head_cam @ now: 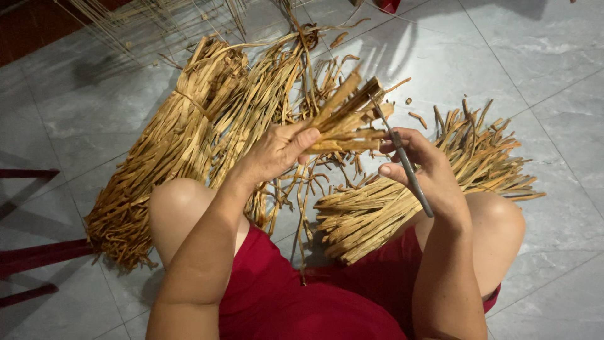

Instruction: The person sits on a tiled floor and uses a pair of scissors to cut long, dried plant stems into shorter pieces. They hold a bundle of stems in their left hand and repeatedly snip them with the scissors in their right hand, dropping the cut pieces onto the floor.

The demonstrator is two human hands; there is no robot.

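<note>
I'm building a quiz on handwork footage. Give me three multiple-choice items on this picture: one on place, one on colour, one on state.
1. Where does the biggest bundle of dried strips lie?
A. on the floor by the left knee
B. on a table
C. in a basket

2. What colour are the person's shorts?
A. blue
B. red
C. white

3. What is the left hand doing?
A. resting open on the floor
B. gripping a small bunch of strips
C. holding a cup

Key: 1 A, it rests on grey tiles; 2 B, red cloth covers the lap; 3 B, its fingers close round the bunch while the right hand holds a thin metal tool.
</note>
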